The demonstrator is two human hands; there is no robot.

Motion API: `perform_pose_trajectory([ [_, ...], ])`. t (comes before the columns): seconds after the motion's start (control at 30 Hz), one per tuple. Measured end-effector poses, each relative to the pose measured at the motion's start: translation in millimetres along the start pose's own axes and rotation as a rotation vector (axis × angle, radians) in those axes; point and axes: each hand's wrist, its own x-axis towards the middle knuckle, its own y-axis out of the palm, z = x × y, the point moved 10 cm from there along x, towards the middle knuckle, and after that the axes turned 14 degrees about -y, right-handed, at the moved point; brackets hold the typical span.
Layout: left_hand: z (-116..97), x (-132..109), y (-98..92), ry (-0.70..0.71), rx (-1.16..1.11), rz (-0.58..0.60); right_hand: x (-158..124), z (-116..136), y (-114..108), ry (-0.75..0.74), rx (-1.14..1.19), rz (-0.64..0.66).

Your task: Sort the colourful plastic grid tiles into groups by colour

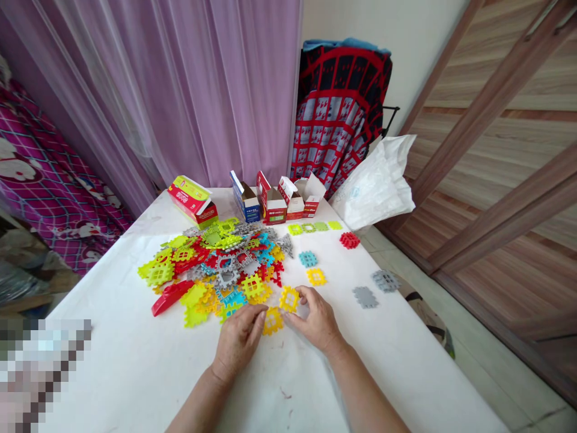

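Head view: hold rims only, right hand [317, 323] pinching the upper yellow tile [283, 299] at one o'clock from the lower yellow tile [273, 325]; left hand [240, 338], grip unclear.

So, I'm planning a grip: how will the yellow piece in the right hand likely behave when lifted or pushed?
The yellow piece looks stiff, showing no sag as the right hand pinches its edge. Probably light, being thin and windowed. Flat and notched, it seems unlikely to roll.
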Motion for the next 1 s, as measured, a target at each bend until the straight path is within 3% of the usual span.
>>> perform_pose_trajectory([
  [0.4,3,2,-18.5,0.030,-0.073,-0.132,-3,-25,-10,0.146,-0.109,0.052],
  [0.53,1,3,-24.8,0.051,-0.093,-0.164,6,-51,-38,0.153,-0.174,0.090],
  [0.67,1,4,-25.7,0.063,-0.102,-0.179,33,-78,-64,0.101,-0.235,0.178],
  [0.83,8,6,-24.9,0.034,-0.083,-0.180,55,-91,-55,0.012,-0.171,0.405],
  [1.0,10,7,-25.1,0.017,-0.088,-0.176,60,-96,-46,-0.009,-0.159,0.455],
])
